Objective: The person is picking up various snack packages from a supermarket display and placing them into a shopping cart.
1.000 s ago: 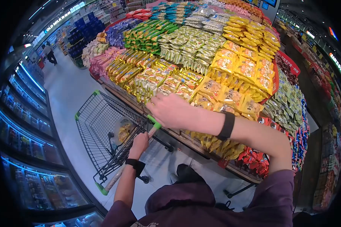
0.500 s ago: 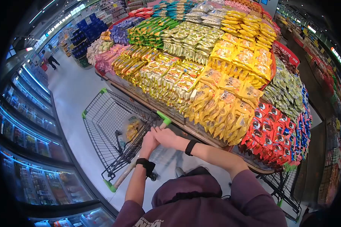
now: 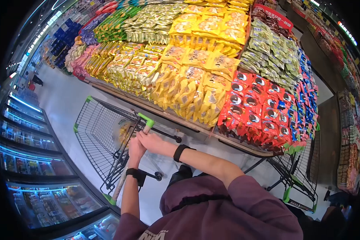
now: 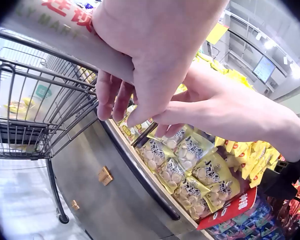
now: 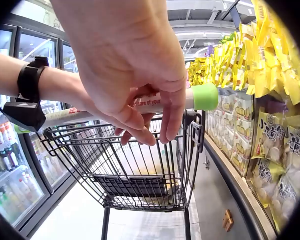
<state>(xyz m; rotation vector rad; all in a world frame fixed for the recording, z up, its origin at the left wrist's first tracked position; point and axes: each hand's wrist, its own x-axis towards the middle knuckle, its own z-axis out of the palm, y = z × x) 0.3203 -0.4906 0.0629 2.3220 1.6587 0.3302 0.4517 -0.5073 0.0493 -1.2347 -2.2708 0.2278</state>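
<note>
1. Green plastic closes each end of the handle (image 3: 118,187), and the bar between the ends is pale with printed words on it. From my station I read it as a straight, round bar.
2. The handle is at the near end of the cart (image 3: 93,132), directly in front of the person. In the head view its long axis goes from low left to the green cap (image 3: 147,120) at upper right, so it lies across the body.
3. The left hand (image 3: 136,149) is on top of the bar. The left wrist view shows its fingers curled under the bar and gripping it.
4. The right hand (image 3: 152,141) is just beside the left one and touches it. In the right wrist view its fingers hook over the bar, close to that cap.
5. Both hands are therefore on the half of the bar nearer to the table (image 3: 196,129). The right hand is nearer to the cap on that side, and the other end is well apart from both hands.
6. The cart is dark wire with green corners. One yellow packet (image 3: 124,132) lies inside, near the handle.
7. The table is to the right of the cart, with yellow packets (image 3: 192,94) and red packets (image 3: 252,110) on it. To the left there are lit fridges (image 3: 30,160).
</note>
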